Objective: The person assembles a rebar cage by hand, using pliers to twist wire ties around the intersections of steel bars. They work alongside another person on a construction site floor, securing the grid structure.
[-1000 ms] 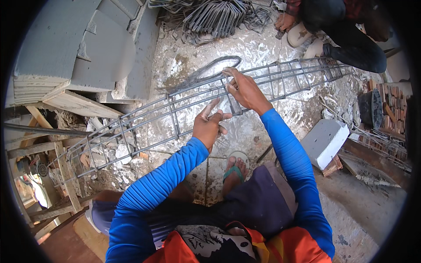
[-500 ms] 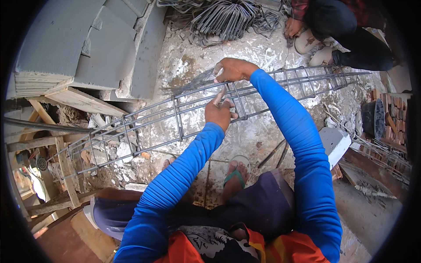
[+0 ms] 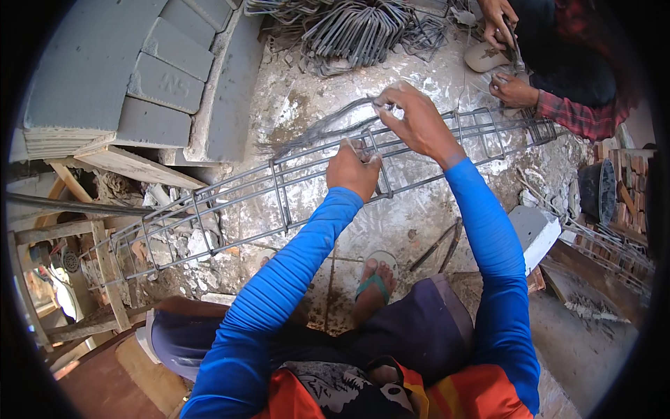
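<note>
Gripping the rebar cage (image 3: 279, 192), left hand (image 3: 352, 171) stays fisted; right hand (image 3: 415, 119) fingers pinch thin wire (image 3: 328, 126).

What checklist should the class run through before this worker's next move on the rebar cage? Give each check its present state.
1. Left hand grips a cage bar: ok.
2. Right hand pinches thin wire at a stirrup of the rebar cage: ok.
3. Wire fully twisted tight: cannot tell.
4. Cage propped level on the wooden trestle: cannot tell.
5. Co-worker's hands apart from the worker's own: ok.
6. Sandalled foot protected beneath the cage: not ok.
</note>
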